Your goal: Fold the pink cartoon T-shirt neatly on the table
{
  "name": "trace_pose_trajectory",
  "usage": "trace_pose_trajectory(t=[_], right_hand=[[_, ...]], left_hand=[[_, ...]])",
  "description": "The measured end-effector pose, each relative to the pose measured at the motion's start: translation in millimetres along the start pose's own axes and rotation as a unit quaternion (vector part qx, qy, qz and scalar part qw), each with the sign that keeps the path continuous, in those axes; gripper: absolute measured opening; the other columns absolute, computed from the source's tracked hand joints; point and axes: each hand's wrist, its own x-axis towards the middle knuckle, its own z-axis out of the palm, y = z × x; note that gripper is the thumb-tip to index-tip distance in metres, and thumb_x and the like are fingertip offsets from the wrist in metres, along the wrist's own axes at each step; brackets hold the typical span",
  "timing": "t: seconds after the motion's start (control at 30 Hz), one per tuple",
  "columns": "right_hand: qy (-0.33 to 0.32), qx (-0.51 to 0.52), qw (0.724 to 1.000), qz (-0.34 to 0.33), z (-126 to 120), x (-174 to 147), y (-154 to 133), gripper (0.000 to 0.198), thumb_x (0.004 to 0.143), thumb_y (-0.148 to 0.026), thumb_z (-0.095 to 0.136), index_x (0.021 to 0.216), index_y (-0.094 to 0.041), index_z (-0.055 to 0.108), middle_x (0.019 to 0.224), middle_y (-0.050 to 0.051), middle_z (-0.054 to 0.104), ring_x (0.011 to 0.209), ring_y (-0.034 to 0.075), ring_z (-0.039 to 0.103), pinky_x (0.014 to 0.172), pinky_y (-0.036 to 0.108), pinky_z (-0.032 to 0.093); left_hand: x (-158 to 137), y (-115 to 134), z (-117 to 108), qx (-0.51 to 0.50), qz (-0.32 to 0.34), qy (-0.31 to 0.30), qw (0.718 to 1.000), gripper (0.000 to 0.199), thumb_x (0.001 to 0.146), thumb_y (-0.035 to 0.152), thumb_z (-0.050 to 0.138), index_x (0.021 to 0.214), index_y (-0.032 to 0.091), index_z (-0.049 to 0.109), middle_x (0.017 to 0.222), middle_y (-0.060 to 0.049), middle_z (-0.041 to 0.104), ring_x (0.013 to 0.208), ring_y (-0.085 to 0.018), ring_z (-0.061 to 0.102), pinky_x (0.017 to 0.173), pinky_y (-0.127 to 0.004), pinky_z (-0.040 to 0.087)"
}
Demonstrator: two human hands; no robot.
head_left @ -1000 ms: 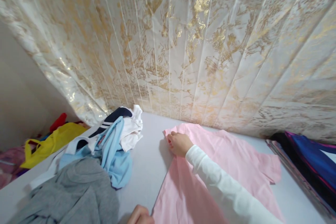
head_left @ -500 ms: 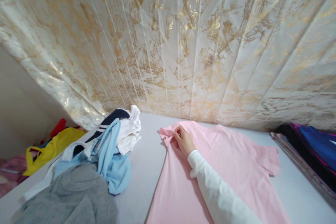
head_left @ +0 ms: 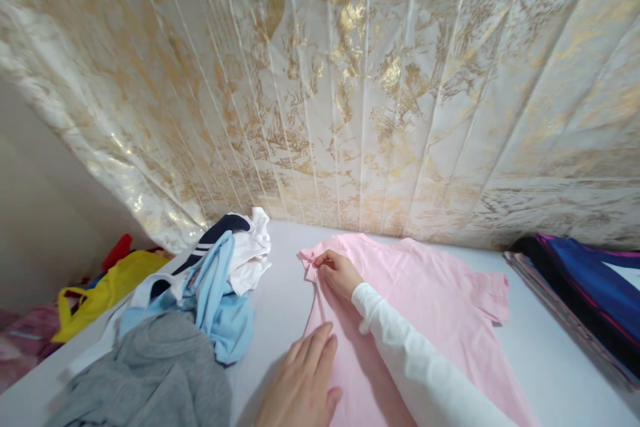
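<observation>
A pink T-shirt (head_left: 430,307) lies spread out on the white table (head_left: 270,273), its neck side toward the curtain. My right hand (head_left: 340,273), in a white sleeve, pinches the fabric by the shirt's left sleeve, which is bunched up there. My left hand (head_left: 303,373) is low in the view at the left edge of the shirt. Its fingers are stretched out and it holds nothing; whether it touches the cloth I cannot tell.
To the left lies a loose pile with a grey garment (head_left: 155,367), a light blue garment (head_left: 227,313) and white clothes (head_left: 250,250). A yellow garment (head_left: 105,287) lies beyond. Folded dark clothes (head_left: 590,280) are stacked at right. A gold-patterned curtain (head_left: 350,113) hangs behind.
My left hand has come into view from below. My right hand has shifted slightly left and down in the view, still pinching the T-shirt's sleeve area. The whole view has also shifted a little.
</observation>
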Motion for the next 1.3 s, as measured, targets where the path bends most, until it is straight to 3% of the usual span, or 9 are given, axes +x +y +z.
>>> trace_pose_trajectory(t=[0.2, 0.4, 0.6, 0.77, 0.93, 1.03, 1.13, 1.2, 1.3], right_hand=[[-0.071, -0.097, 0.990, -0.078, -14.2, -10.9, -0.3, 0.042, 0.083, -0.017, 0.048, 0.125, -0.019, 0.045, 0.140, 0.012, 0.044, 0.126, 0.019, 0.044, 0.100, 0.038, 0.037], [-0.118, -0.213, 0.966, -0.085, -26.5, -15.3, -7.3, 0.056, 0.085, -0.027, 0.050, 0.137, -0.014, 0.037, 0.148, 0.018, 0.028, 0.137, 0.027, 0.024, 0.106, 0.050, 0.025], [-0.102, -0.355, 0.928, -0.039, -61.6, -66.7, -9.1, 0.059, 0.088, -0.035, 0.043, 0.143, -0.018, 0.030, 0.152, 0.012, 0.021, 0.139, 0.026, 0.019, 0.107, 0.045, 0.026], [-0.063, -0.425, 0.902, 0.043, -97.0, -107.1, 20.1, 0.063, 0.090, -0.053, 0.036, 0.143, -0.021, 0.031, 0.151, 0.010, 0.023, 0.139, 0.028, 0.017, 0.108, 0.050, 0.021], [-0.061, -0.441, 0.890, 0.101, -124.1, -109.1, 33.3, 0.062, 0.091, -0.051, 0.035, 0.143, -0.018, 0.030, 0.151, 0.009, 0.022, 0.139, 0.027, 0.016, 0.110, 0.050, 0.019], [-0.085, -0.396, 0.911, 0.074, -137.2, -122.9, 16.1, 0.058, 0.090, -0.045, 0.039, 0.141, -0.019, 0.034, 0.149, 0.009, 0.029, 0.139, 0.025, 0.018, 0.109, 0.046, 0.024], [-0.066, -0.345, 0.935, 0.047, -149.2, -162.8, -16.9, 0.046, 0.088, -0.040, 0.044, 0.130, -0.021, 0.049, 0.139, 0.011, 0.046, 0.132, 0.025, 0.036, 0.105, 0.041, 0.034], [-0.055, -0.303, 0.949, 0.069, -152.6, -199.5, -41.4, 0.032, 0.090, -0.035, 0.039, 0.114, -0.024, 0.057, 0.119, 0.010, 0.060, 0.110, 0.022, 0.056, 0.093, 0.035, 0.044], [-0.089, -0.294, 0.945, 0.116, -146.1, -257.0, -65.4, 0.020, 0.088, -0.036, 0.043, 0.091, -0.029, 0.061, 0.094, 0.006, 0.064, 0.084, 0.020, 0.063, 0.073, 0.030, 0.051]], left_hand=[[12.9, 2.2, 35.3, 0.050, -0.002, 0.112, 0.992, 0.085, 0.089, 0.059, 0.042, 0.146, 0.004, 0.010, 0.143, -0.021, 0.034, 0.131, -0.031, 0.033, 0.099, -0.039, 0.036], [2.3, -7.7, 28.8, 0.039, -0.020, 0.087, 0.995, 0.082, 0.091, 0.058, 0.038, 0.147, 0.010, 0.002, 0.145, -0.017, 0.030, 0.133, -0.030, 0.031, 0.099, -0.038, 0.036], [29.6, -20.4, 12.2, 0.010, 0.007, 0.036, 0.999, 0.058, 0.098, 0.044, 0.031, 0.146, 0.014, 0.019, 0.147, -0.011, 0.028, 0.135, -0.023, 0.028, 0.105, -0.038, 0.031], [40.6, -23.6, 23.5, 0.006, -0.031, 0.040, 0.999, 0.066, 0.096, 0.052, 0.032, 0.142, 0.006, 0.026, 0.147, -0.017, 0.025, 0.136, -0.025, 0.024, 0.106, -0.039, 0.029], [39.6, -28.9, 29.5, 0.008, -0.037, 0.017, 0.999, 0.068, 0.095, 0.056, 0.031, 0.141, 0.006, 0.030, 0.147, -0.016, 0.026, 0.136, -0.026, 0.024, 0.105, -0.040, 0.030], [39.4, -32.2, 25.7, 0.007, -0.045, 0.010, 0.999, 0.065, 0.095, 0.054, 0.030, 0.141, 0.008, 0.031, 0.148, -0.015, 0.024, 0.137, -0.026, 0.022, 0.105, -0.042, 0.031], [36.4, -29.9, 19.8, -0.007, -0.016, 0.017, 1.000, 0.058, 0.098, 0.047, 0.030, 0.144, 0.012, 0.025, 0.150, -0.012, 0.021, 0.138, -0.024, 0.018, 0.107, -0.042, 0.026], [32.7, -24.4, 16.2, -0.025, 0.021, 0.009, 0.999, 0.056, 0.099, 0.042, 0.029, 0.146, 0.015, 0.018, 0.151, -0.009, 0.018, 0.139, -0.021, 0.016, 0.109, -0.040, 0.024], [26.7, -14.7, 13.6, -0.043, 0.061, -0.015, 0.997, 0.056, 0.099, 0.040, 0.030, 0.147, 0.016, 0.013, 0.151, -0.008, 0.017, 0.139, -0.019, 0.017, 0.109, -0.037, 0.025]])
